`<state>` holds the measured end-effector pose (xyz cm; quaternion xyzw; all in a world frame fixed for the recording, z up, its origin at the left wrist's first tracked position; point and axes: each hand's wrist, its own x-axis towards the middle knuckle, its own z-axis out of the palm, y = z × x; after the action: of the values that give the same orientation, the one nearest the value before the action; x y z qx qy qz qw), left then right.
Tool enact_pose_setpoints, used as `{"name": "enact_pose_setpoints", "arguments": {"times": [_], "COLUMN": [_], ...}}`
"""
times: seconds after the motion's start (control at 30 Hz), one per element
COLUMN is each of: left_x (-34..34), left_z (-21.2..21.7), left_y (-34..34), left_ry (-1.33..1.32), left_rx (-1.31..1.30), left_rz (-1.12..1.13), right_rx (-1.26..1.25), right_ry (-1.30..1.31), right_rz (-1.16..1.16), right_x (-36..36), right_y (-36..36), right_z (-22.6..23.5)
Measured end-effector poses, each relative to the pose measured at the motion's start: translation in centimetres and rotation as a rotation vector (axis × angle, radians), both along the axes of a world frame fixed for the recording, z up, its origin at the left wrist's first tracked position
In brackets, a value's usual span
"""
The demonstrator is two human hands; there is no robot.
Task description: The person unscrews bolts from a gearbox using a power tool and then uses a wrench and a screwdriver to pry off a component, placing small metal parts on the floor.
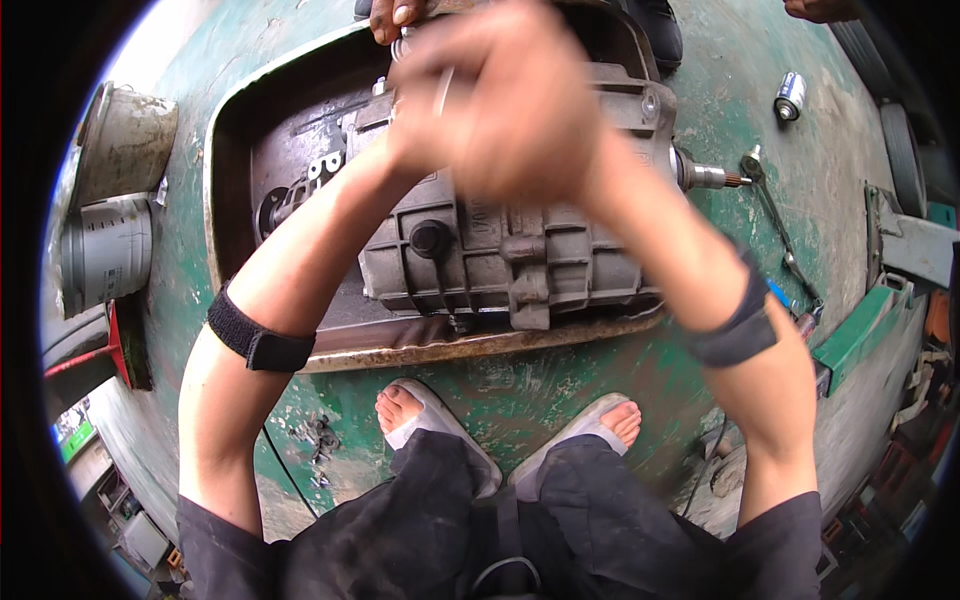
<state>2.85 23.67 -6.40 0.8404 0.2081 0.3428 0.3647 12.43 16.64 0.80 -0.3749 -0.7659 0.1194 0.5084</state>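
A grey ribbed metal gearbox housing (590,250) lies on its side in a rusty-edged metal tray (480,350). From its right end sticks out a splined shaft (710,177), and a round black cap (430,238) sits on its near face. Over the far part of the housing, my right hand (525,115) is smeared by motion, so its grip does not show. My left hand (425,135) is close beside it, blurred and partly covered by it. A thin pale streak between them is too blurred to name.
Another person's hand (393,20) reaches in at the tray's far edge, by a dark shoe (660,40). On the green floor at right are a white-and-blue canister (790,97) and a long-handled wrench (778,220). Loose bolts (320,445) lie near my left foot; buckets (108,250) stand left.
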Motion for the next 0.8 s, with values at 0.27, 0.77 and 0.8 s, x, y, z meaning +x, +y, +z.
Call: {"name": "enact_pose_setpoints", "arguments": {"times": [0.27,0.77,0.8], "left_x": [0.2,-0.2,-0.2], "left_z": [2.0,2.1,2.1], "left_y": [-1.3,-1.1,-0.9], "left_ry": [0.083,0.091,0.146], "left_rx": [-0.658,-0.638,-0.610], "left_rz": [0.126,0.082,0.085], "right_rx": [-0.463,-0.707,-0.706], "right_ry": [0.972,1.352,1.331], "right_rz": [0.345,-0.193,-0.210], "right_x": [9.3,11.6,11.3], "right_y": [-2.5,8.6,8.7], "right_z": [-0.3,0.9,0.8]}}
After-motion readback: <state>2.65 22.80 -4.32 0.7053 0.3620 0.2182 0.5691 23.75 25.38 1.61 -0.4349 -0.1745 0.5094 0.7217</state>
